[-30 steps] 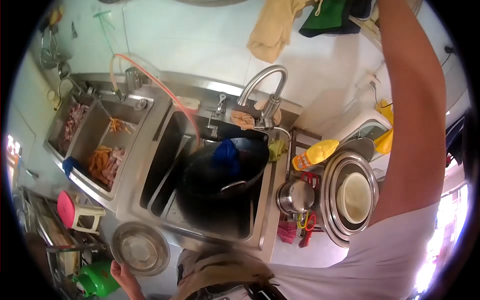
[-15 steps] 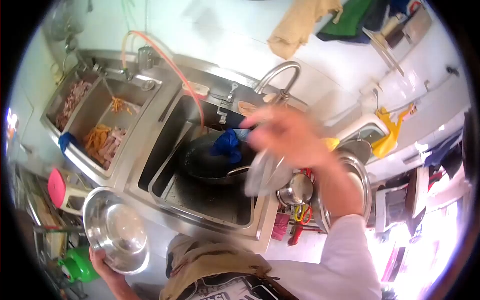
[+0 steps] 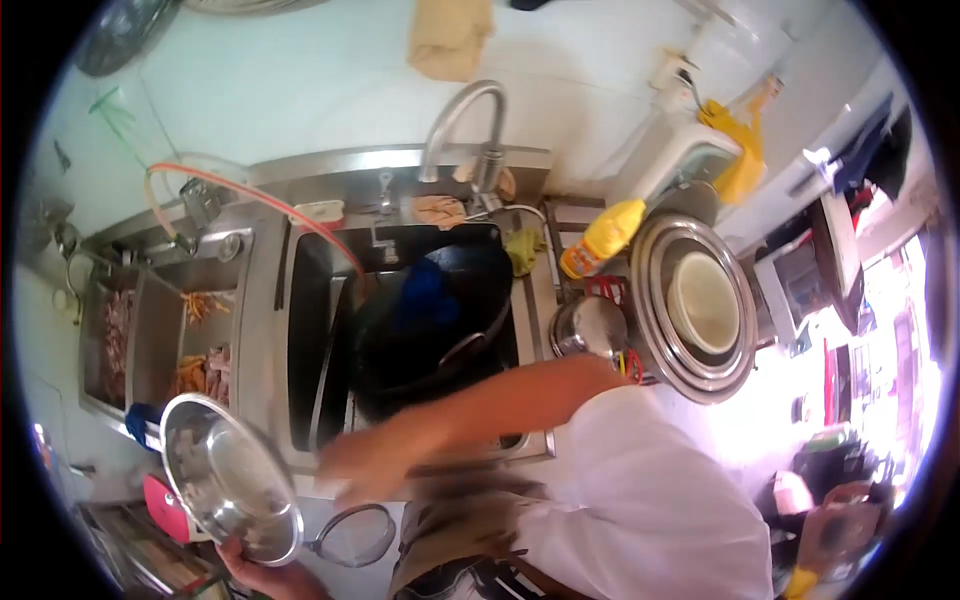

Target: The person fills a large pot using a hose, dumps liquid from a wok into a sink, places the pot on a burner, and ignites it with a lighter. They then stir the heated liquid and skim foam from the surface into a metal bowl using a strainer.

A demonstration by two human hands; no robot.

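My left hand (image 3: 262,572) grips the lower rim of a shiny metal bowl (image 3: 235,470), tilted beyond the sink's front edge. Beside the bowl is a round mesh strainer (image 3: 362,538), its short handle pointing towards the bowl and my left hand. I cannot tell which hand, if either, holds the strainer. My right hand (image 3: 375,465) reaches across the front of the sink, just above the strainer, its fingers smeared by motion. In the sink (image 3: 303,330) a large dark wok (image 3: 480,270) holds a blue cloth (image 3: 425,295).
Two left basins (image 3: 160,330) contain meat pieces. A curved faucet (image 3: 490,130) rises behind the sink, and an orange hose (image 3: 290,205) arches into it. At right are a yellow bottle (image 3: 605,240), a metal pot (image 3: 590,328) and stacked metal basins (image 3: 645,290) holding a pale bowl (image 3: 705,300).
My right hand has swept from the sink's right side to its front left. The strainer now shows beside the metal bowl. My left hand still holds the bowl; the view has shifted.
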